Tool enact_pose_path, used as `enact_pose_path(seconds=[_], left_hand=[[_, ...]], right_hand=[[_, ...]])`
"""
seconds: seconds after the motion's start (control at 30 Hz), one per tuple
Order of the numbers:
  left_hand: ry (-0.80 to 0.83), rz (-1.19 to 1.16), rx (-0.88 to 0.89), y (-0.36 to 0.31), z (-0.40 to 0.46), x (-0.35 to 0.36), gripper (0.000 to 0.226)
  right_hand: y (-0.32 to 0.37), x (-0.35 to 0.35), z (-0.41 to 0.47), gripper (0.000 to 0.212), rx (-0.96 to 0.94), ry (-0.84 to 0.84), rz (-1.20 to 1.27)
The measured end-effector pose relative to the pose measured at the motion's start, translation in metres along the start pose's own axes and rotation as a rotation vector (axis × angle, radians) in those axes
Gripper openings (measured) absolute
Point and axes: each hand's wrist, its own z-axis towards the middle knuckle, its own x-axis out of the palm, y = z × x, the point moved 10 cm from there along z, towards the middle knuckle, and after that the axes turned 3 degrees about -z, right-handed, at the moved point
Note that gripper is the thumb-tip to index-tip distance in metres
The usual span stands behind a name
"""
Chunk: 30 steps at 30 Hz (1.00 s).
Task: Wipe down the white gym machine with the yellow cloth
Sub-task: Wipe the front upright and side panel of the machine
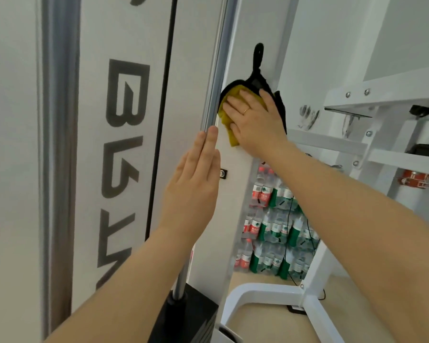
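The crumpled yellow cloth lies flat against the narrow side face of the tall white gym machine upright, just right of the polished chrome guide rod that runs up the machine's front edge. The right hand covers most of it, fingers straight and spread, palm pressing the cloth onto the white panel; a ring shows on one finger. Only the cloth's left edge and a lower corner peek out, bunched and thick, mustard in tone. The left hand is held flat and holds nothing, fingers straight and together, their tips touching the chrome rod at the panel's edge, seemingly bracing. The wiping step appears to be in hand, on the machine's side face at about head height. The next move probably calls for a firm slide of the flat palm along the panel, keeping the cloth from snagging the black fabric strap handle hanging from a hook just above and behind the cloth. The machine's front face carries large dark grey lettering and a thin black cable. Lower down sits the black weight stack. Beyond the upright's right edge stand stacked packs of water bottles with red and green labels and a white steel rack frame.
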Motion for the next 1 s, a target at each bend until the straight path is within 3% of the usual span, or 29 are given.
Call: enact_pose_path(seconds=[0.13,0.23,0.33,0.4,0.5,0.57,0.6,0.67,0.77,0.87,1.0], left_hand=[[-0.045,0.036,-0.011,0.0,-0.001,-0.005,0.054],[-0.046,0.07,-0.021,-0.001,-0.005,-0.005,0.055],[0.018,0.073,-0.049,-0.008,-0.014,0.004,0.057],[0.086,-0.003,-0.044,-0.023,-0.024,0.017,0.059],[0.431,-0.219,-0.131,-0.042,-0.055,0.076,0.059],[0.752,-0.414,-0.32,-0.044,-0.083,0.116,0.07],[0.788,-0.538,-0.444,-0.043,-0.09,0.125,0.071],[0.761,-0.746,-0.593,-0.045,-0.095,0.135,0.069],[0.746,-0.852,-0.596,-0.055,-0.099,0.141,0.069],[0.706,-0.808,-0.583,-0.054,-0.102,0.143,0.068],[0.524,-0.705,-0.597,-0.037,-0.089,0.137,0.064]], right_hand=[[0.042,0.032,-0.051,0.049,-0.09,-0.013,-0.054],[0.066,0.049,-0.101,0.052,-0.096,0.011,0.063],[0.056,0.044,-0.09,0.064,-0.206,0.071,0.042],[0.029,0.032,-0.065,0.058,-0.159,0.068,0.066],[0.009,0.025,-0.04,0.05,-0.091,0.003,0.056],[0.017,0.022,-0.046,0.049,-0.072,-0.104,0.042],[0.024,0.027,-0.054,0.05,-0.072,-0.137,0.062],[0.044,0.04,-0.074,0.053,-0.117,-0.097,0.095],[0.062,0.051,-0.098,0.057,-0.206,-0.045,0.102],[0.051,0.034,-0.081,0.051,-0.294,-0.139,0.075],[0.01,0.012,-0.035,0.051,-0.17,-0.229,0.104]])
